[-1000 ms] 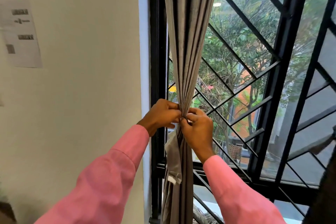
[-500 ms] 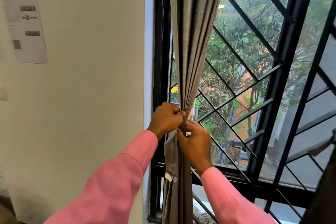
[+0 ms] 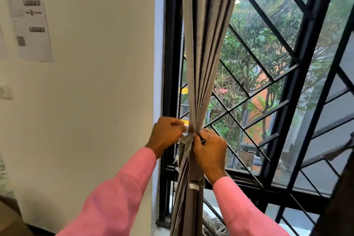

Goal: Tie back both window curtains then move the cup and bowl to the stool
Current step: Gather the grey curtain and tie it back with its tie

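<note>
Okay, grey curtain [image 3: 203, 53] hung at the left side of the window, just beside the black metal window frame [image 3: 170, 63]. The fabric was a matte woven cloth, bunched into narrow vertical pleats that fanned wide at the top and narrowed to a tight waist at hand level, then dropped loose below. A tie band [image 3: 186, 141] of the same grey cloth with a paler reverse was wrapped round that waist, crumpled at the front. One flat tail of it hung down against the pleats and ended in a small white tag.

The left hand [image 3: 166, 137] sat on the left of the waist, knuckles toward the camera, fingers curled in, with a pale end of the tie band pinched at the fingertips. The right hand [image 3: 209, 150] sat on the right and slightly lower, fingers also curled tight, gripping the band where it crossed the curtain. Exactly how the fingertips lay there could not be told. Both hands touched the gathered fabric and were nearly against each other. Both arms wore soft pink sleeves [image 3: 118, 193].

Behind the glass stood a black grille [image 3: 268, 74] of straight diagonal and horizontal bars, with blurred green foliage beyond. To the left was a smooth cream wall [image 3: 99, 82] with a printed paper sheet [image 3: 30, 27] stuck flat on it and a pale switch plate [image 3: 4, 92] at the frame edge.
</note>
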